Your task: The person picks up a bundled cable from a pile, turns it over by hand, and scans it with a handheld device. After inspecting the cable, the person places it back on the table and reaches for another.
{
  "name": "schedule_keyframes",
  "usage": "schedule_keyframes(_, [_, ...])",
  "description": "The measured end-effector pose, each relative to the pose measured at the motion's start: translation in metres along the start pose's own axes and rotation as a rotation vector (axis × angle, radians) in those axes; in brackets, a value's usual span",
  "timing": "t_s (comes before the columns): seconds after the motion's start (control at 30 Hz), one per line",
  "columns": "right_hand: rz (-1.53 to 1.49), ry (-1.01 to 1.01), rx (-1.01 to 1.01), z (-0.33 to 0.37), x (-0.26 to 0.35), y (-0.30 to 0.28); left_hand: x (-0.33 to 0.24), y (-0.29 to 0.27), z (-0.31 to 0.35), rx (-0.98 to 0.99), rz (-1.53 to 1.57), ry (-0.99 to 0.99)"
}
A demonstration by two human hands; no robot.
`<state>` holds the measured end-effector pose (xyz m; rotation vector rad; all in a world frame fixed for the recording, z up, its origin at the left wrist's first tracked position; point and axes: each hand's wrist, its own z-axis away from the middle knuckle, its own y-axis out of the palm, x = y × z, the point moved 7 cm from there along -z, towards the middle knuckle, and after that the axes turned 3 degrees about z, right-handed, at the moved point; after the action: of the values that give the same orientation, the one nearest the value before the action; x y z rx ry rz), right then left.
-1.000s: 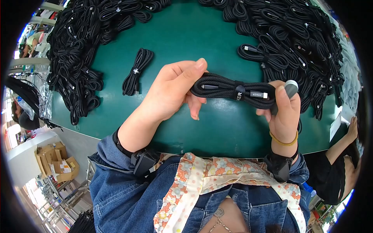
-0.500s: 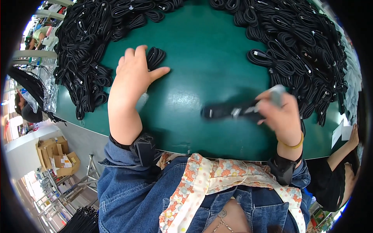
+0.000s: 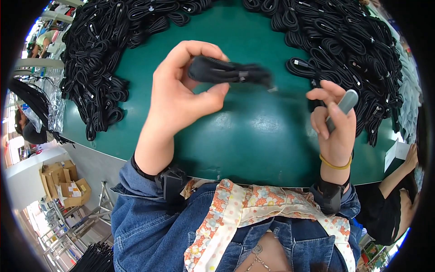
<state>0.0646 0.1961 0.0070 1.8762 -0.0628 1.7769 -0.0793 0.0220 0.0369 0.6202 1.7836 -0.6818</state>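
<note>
Since the earlier frame, the left hand has come away from the tabletop with a coiled black cable, and the bundle we saw in the right hand has gone from it.

We find the coiled cable raised above the green table, near twelve o'clock, its free end pointing toward three and blurred. The left hand sits toward eleven; its fingers curl behind the near end of the coil while the thumb lies along the lower edge, though we cannot tell how hard it presses.

Toward three o'clock, the right hand has a grey stick between thumb and bent fingers, with other fingers reaching out toward ten.

We see one heap of black cables at ten o'clock and another pile of coils at two. Cardboard boxes stand below the table's edge, between eight and nine.
</note>
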Motion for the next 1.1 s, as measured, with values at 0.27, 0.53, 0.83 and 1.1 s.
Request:
schedule_keyframes(0.27, [0.142, -0.095, 0.062, 0.006, 0.005, 0.016, 0.013, 0.038, 0.01, 0.052, 0.662, -0.07])
schedule_keyframes(0.53, [0.268, -0.168, 0.011, 0.01, 0.009, 0.007, 0.013, 0.045, 0.01, 0.092, 0.62, -0.04])
schedule_keyframes(0.83, [0.317, -0.139, -0.021, 0.01, 0.009, 0.005, 0.009, 0.043, 0.012, 0.033, 0.573, -0.137])
schedule_keyframes(1.1, [0.352, -0.04, -0.021, 0.01, 0.004, 0.006, 0.022, 0.051, 0.016, 0.144, 0.754, -0.457])
